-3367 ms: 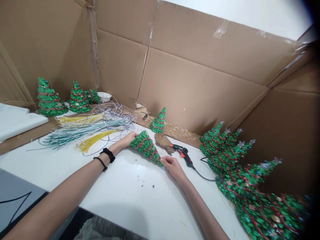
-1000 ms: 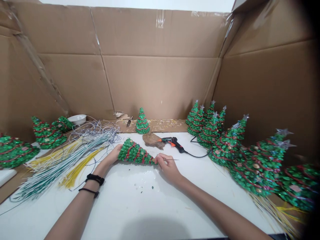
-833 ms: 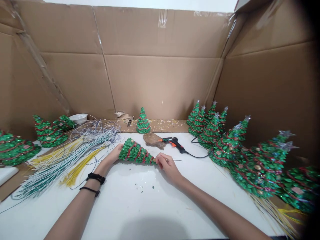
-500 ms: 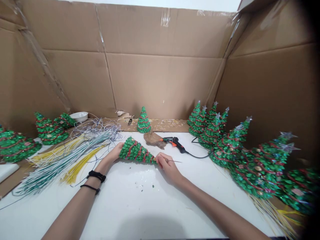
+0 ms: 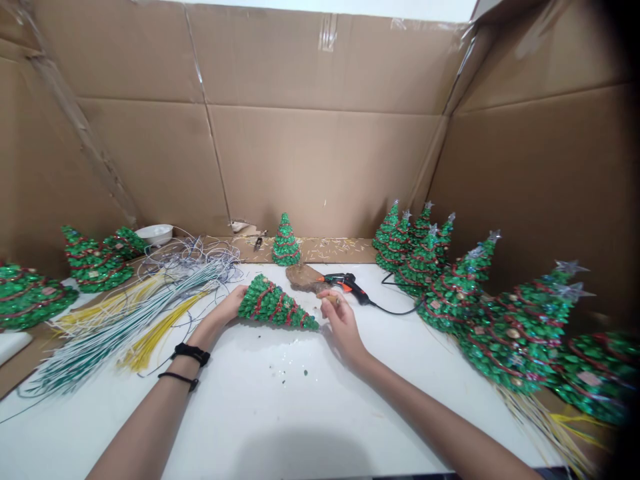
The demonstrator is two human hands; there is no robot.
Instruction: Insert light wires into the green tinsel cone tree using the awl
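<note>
My left hand (image 5: 233,303) is closed around the base of a small green beaded Christmas tree (image 5: 275,305) with red garland. The tree lies tilted on its side above the white table, tip pointing right. Just past that tip, my right hand (image 5: 344,328) pinches a small wooden-handled awl (image 5: 330,299) by its tan handle; its thin spike is hard to see now. The right fingers are apart from the tree. Behind them, a black and orange glue gun (image 5: 350,285) rests by a brown, glue-stained cardboard scrap (image 5: 303,277).
Another small tree (image 5: 286,241) stands at the back. Several star-topped trees (image 5: 515,333) crowd the right side, and more trees (image 5: 95,263) are at left. Bundles of white, green and yellow strands (image 5: 130,320) spread beside my left arm. A white bowl (image 5: 155,235) sits behind them.
My right hand has moved up and slightly right, away from the tree's tip, and the awl has turned in its fingers. My left hand and the tree stay nearly in place.
</note>
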